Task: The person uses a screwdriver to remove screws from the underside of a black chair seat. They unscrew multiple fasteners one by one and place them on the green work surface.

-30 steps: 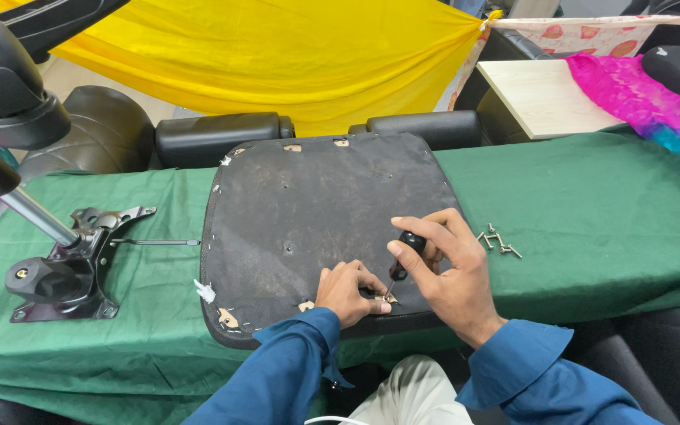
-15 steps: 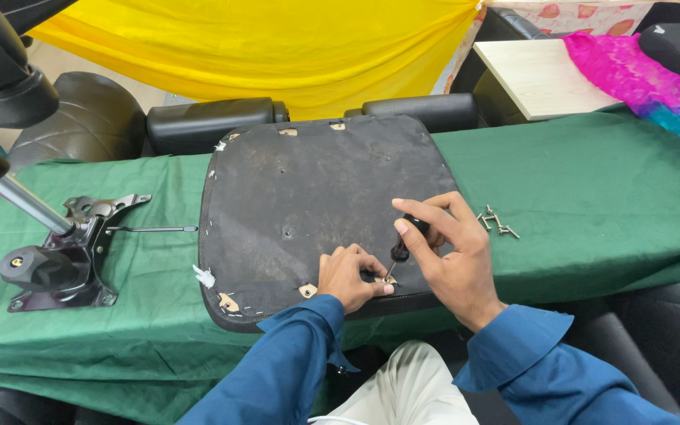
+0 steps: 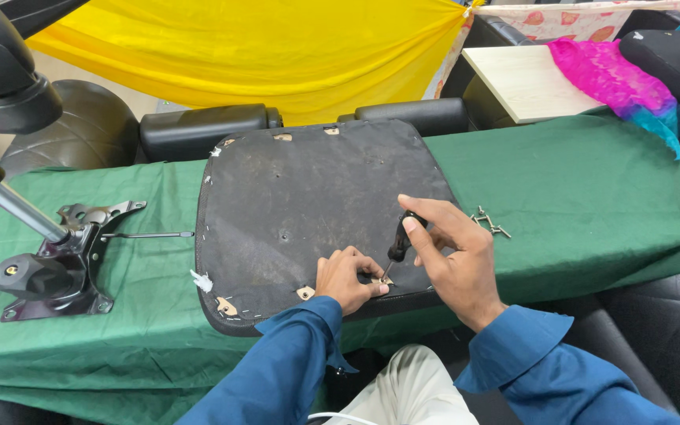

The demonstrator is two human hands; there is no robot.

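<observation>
— What's changed since a second ago?
— Little; the right hand (image 3: 458,264) still grips the screwdriver (image 3: 397,245), tip at the seat pad's (image 3: 308,197) near edge — the left hand (image 3: 346,277) stays pinching there; work continues.

Chair repair workshop: seat base (image 3: 308,205), mechanism (image 3: 57,264)

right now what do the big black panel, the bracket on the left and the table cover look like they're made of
Black panel: looks like thin matte fabric stretched over a stiff board; pale wood-like patches show at torn edge spots. Bracket: dark metal, judging by its stamped plate, holes and shiny rod. Table cover: green woven cloth, soft, creased and draped over the edge.
</observation>
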